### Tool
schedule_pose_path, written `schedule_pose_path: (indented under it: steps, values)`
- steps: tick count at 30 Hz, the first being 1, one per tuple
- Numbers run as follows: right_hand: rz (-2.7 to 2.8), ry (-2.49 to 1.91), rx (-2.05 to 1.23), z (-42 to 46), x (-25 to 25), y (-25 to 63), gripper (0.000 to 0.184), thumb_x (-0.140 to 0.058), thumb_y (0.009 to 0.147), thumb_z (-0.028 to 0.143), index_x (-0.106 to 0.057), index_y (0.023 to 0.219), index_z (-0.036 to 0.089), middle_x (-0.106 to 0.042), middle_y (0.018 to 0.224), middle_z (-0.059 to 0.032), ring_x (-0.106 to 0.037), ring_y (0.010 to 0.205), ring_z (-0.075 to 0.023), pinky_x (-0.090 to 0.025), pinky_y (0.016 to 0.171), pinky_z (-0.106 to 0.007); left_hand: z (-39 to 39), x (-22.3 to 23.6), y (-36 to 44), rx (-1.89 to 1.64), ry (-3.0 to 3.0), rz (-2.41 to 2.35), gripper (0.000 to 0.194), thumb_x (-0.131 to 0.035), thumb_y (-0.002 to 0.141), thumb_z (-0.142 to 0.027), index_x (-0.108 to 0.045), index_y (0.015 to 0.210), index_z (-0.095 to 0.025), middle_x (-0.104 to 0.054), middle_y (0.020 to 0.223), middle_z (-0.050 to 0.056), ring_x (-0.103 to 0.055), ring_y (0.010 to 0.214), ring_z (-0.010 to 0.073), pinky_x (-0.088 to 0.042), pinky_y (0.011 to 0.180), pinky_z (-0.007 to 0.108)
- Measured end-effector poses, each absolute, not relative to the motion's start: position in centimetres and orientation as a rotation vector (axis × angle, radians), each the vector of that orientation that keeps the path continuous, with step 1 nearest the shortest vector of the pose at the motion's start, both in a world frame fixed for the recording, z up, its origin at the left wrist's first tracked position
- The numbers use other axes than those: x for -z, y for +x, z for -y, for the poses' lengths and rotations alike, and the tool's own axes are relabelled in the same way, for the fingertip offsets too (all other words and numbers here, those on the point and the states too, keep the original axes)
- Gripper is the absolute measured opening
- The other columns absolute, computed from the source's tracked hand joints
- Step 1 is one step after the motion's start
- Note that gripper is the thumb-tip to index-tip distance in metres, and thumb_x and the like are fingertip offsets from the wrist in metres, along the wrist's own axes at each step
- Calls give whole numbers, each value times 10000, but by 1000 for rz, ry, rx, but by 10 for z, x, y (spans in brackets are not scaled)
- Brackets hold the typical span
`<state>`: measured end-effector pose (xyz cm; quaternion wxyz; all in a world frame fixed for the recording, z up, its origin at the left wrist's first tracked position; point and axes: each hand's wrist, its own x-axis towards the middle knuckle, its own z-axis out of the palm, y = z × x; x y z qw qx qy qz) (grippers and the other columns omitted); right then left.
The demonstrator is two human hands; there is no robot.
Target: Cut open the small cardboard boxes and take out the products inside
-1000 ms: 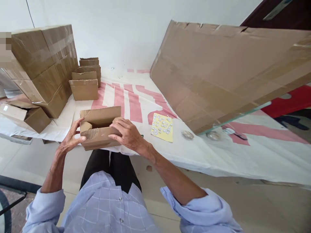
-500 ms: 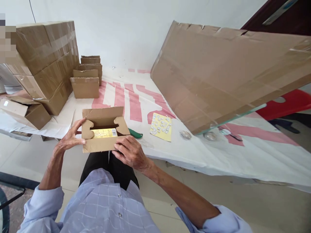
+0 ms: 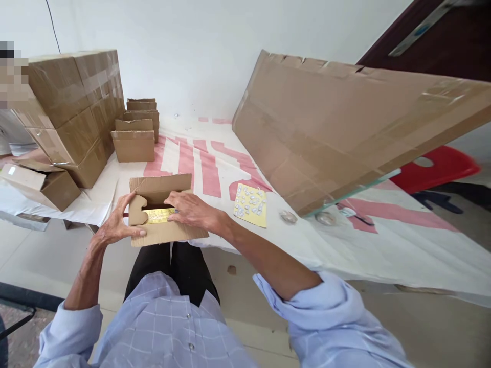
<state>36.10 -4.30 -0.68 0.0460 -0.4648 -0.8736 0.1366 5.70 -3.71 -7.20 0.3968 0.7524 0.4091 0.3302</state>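
An open cardboard box is at the table's front edge, its back flap raised. Inside lies a yellow printed pack, partly covered. My left hand grips the box's left side, fingers behind and thumb on the front panel. Over the right side of the opening is my right hand, its bent fingers on the box's right flap area and close to the yellow pack. That hand hides the right flap. To its right lies a yellow sheet bearing several small silvery-white pieces.
Taped cartons are stacked at the left, with open small boxes beside them. Another box lies at far left by a partly visible person. A large cardboard panel leans at right. Clear bundles lie near its base.
My right hand has moved from the box's front right corner up over its opening, covering the right flap and part of the pack. The green-handled item beside it is now hidden.
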Motion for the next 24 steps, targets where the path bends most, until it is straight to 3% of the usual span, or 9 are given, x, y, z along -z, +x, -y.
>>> schedule_pose_path:
  steps: [9, 15, 17, 21, 24]
  values:
    - [2901, -1431, -507, 18, -7, 361, 339, -835, 975, 406, -759, 1227, 192, -764, 1277, -140, -703, 1236, -338, -501, 964, -384, 35, 73, 61, -814, 1906, -1038, 1274, -1010, 662, -692, -418, 1741, -361, -381, 1763, 155, -434, 1624, 489, -557, 1217, 640]
    - [2884, -1530, -186, 27, -2, 353, 301, -539, 1120, 209, -724, 1351, 157, -765, 1328, -178, -742, 1171, -307, -508, 889, -376, 33, 74, 63, -826, 1912, -1049, 1254, -1013, 659, -690, -448, 1722, -339, -408, 1735, 160, -471, 1592, 488, -588, 1185, 606]
    - [2884, -1549, -93, 29, 2, 352, 310, -484, 1154, 223, -725, 1333, 149, -758, 1320, -191, -744, 1155, -309, -505, 866, -381, 33, 74, 64, -825, 1913, -1060, 1257, -1006, 656, -705, -453, 1720, -330, -415, 1730, 163, -478, 1585, 491, -592, 1179, 606]
    - [2919, -1485, -134, 25, 8, 354, 349, -623, 1146, 440, -713, 1326, 155, -745, 1329, -184, -706, 1250, -334, -514, 934, -391, 32, 71, 66, -793, 1921, -1092, 1281, -982, 668, -735, -421, 1739, -314, -410, 1733, 169, -452, 1602, 493, -574, 1195, 619]
    - [2948, -1474, -167, 17, 13, 357, 354, -741, 1076, 387, -701, 1343, 158, -729, 1348, -179, -679, 1284, -337, -522, 943, -385, 32, 69, 66, -779, 1942, -1094, 1280, -974, 681, -737, -404, 1750, -326, -404, 1742, 163, -443, 1609, 490, -570, 1197, 619]
